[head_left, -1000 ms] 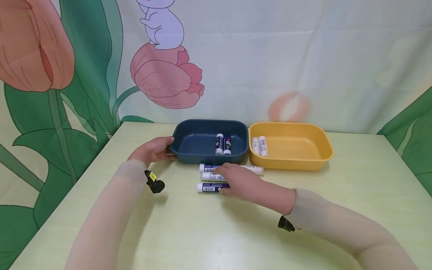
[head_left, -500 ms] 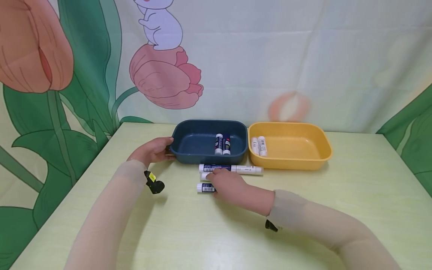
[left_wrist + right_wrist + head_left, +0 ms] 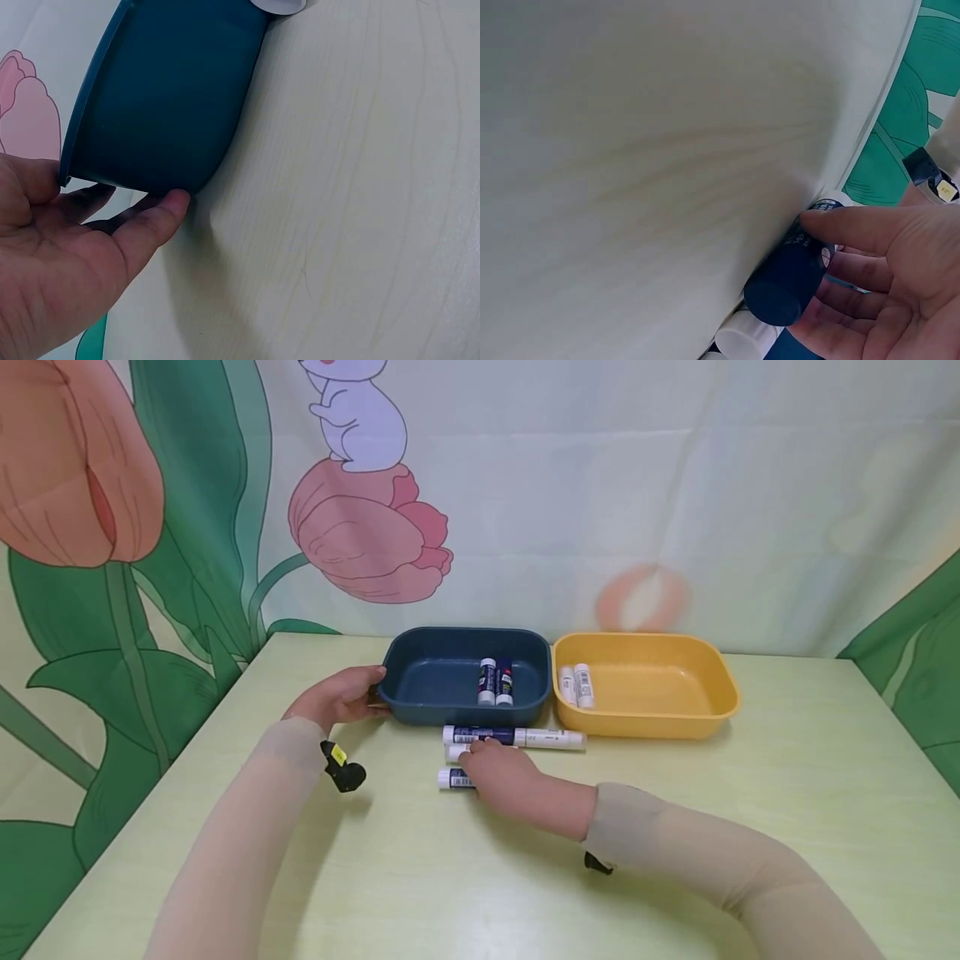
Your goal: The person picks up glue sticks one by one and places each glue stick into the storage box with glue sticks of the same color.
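Note:
My left hand (image 3: 341, 695) holds the left end of a dark blue tray (image 3: 465, 713). In the left wrist view its thumb is at the rim and its fingers lie against the outer wall. My right hand (image 3: 513, 783) pinches a navy glue stick (image 3: 786, 274) with a white cap, thumb on one side and fingers on the other. That stick lies nearest me in a small group before the trays. Beyond it are a white glue stick (image 3: 454, 753), partly hidden by my hand, a navy one (image 3: 480, 737) and a white one (image 3: 553, 739) end to end.
Two navy glue sticks (image 3: 487, 682) lie inside the blue tray's right half. Beside it stands a yellow tray (image 3: 652, 725) with two white glue sticks (image 3: 583, 685) at its left end. A printed curtain (image 3: 525, 527) hangs behind the pale table (image 3: 420, 877).
My right hand has shifted left along the front navy glue stick and now covers more of it and of the white stick beyond. The left hand and both trays stay in place.

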`<action>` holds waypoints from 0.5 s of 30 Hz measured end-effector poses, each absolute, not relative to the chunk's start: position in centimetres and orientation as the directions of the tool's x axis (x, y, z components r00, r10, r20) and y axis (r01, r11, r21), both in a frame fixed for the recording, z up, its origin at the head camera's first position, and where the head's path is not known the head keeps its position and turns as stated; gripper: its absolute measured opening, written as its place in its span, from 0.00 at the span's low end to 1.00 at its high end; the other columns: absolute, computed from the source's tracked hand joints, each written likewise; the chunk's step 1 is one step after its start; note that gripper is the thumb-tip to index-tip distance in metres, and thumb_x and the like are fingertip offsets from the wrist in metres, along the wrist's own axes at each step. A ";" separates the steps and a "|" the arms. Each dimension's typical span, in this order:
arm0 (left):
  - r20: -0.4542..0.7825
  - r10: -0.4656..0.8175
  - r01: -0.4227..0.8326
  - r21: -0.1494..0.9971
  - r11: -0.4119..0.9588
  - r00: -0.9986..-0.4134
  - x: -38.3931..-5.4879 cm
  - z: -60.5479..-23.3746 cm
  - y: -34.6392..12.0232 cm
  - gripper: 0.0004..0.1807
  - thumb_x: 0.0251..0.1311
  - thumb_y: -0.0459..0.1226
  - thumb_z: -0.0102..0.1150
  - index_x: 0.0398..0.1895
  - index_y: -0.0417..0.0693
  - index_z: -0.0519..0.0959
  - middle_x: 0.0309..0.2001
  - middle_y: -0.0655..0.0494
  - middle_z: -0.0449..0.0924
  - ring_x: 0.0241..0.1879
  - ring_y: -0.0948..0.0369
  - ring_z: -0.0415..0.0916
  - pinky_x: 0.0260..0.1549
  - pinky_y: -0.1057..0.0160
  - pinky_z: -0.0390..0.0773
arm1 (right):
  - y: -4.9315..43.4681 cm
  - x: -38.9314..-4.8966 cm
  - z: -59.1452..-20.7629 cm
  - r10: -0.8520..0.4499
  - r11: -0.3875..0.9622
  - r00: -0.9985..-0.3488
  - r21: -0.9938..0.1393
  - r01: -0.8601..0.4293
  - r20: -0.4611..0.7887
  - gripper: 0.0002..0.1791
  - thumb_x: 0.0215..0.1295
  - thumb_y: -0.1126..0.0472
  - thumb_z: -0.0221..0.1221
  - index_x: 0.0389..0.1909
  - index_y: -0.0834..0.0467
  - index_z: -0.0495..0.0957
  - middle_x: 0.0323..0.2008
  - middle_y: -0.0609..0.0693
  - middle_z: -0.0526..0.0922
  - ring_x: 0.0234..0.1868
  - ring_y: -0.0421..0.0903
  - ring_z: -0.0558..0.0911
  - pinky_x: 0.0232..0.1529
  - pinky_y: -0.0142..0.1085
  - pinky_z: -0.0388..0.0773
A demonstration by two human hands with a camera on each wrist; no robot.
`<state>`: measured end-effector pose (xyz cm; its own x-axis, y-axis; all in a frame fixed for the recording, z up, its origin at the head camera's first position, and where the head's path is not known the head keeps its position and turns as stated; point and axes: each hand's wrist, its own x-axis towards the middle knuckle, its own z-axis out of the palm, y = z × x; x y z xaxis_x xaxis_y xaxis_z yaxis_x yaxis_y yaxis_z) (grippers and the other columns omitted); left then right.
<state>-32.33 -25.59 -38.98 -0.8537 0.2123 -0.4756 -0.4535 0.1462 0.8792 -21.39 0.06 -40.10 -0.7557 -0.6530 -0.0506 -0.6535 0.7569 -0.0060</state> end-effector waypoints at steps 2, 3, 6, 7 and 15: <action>-0.473 0.213 -0.451 0.880 0.145 -0.855 -32.3 -38.9 -25.6 0.30 0.84 0.41 0.20 0.83 0.42 0.40 0.80 0.34 0.43 0.77 0.46 0.50 0.80 0.42 0.54 | 0.1 -21.4 -40.1 -0.657 0.754 -0.753 0.002 -0.657 -0.038 0.14 0.68 0.67 0.62 0.53 0.59 0.83 0.48 0.54 0.86 0.50 0.51 0.84 0.48 0.44 0.87; -0.473 0.214 -0.451 0.881 0.145 -0.855 -32.3 -38.8 -25.6 0.30 0.84 0.41 0.20 0.83 0.42 0.40 0.80 0.34 0.43 0.77 0.46 0.50 0.80 0.42 0.53 | 0.0 -21.3 -40.1 -0.657 0.753 -0.753 0.004 -0.658 -0.037 0.14 0.69 0.67 0.62 0.53 0.59 0.83 0.48 0.54 0.86 0.50 0.51 0.84 0.48 0.44 0.87; -0.474 0.217 -0.453 0.880 0.142 -0.853 -32.3 -38.8 -25.6 0.30 0.84 0.41 0.19 0.83 0.42 0.39 0.81 0.34 0.42 0.78 0.46 0.48 0.80 0.42 0.52 | 0.0 -21.4 -40.1 -0.661 0.750 -0.750 0.002 -0.661 -0.037 0.14 0.69 0.67 0.61 0.54 0.59 0.83 0.48 0.54 0.86 0.50 0.51 0.84 0.48 0.44 0.87; -0.476 0.215 -0.456 0.879 0.140 -0.853 -32.3 -38.8 -25.5 0.30 0.84 0.41 0.19 0.83 0.42 0.39 0.81 0.34 0.42 0.78 0.46 0.48 0.80 0.42 0.52 | 0.1 -21.4 -40.1 -0.661 0.750 -0.749 0.002 -0.662 -0.039 0.14 0.69 0.67 0.61 0.54 0.59 0.83 0.48 0.54 0.86 0.50 0.51 0.84 0.49 0.44 0.87; -0.479 0.211 -0.459 0.877 0.139 -0.852 -32.3 -38.9 -25.6 0.30 0.84 0.40 0.19 0.83 0.42 0.40 0.81 0.35 0.43 0.76 0.47 0.50 0.81 0.42 0.51 | 0.4 -21.3 -40.1 -0.653 0.756 -0.754 -0.007 -0.655 -0.071 0.14 0.71 0.68 0.59 0.54 0.58 0.83 0.51 0.53 0.86 0.54 0.50 0.83 0.52 0.43 0.87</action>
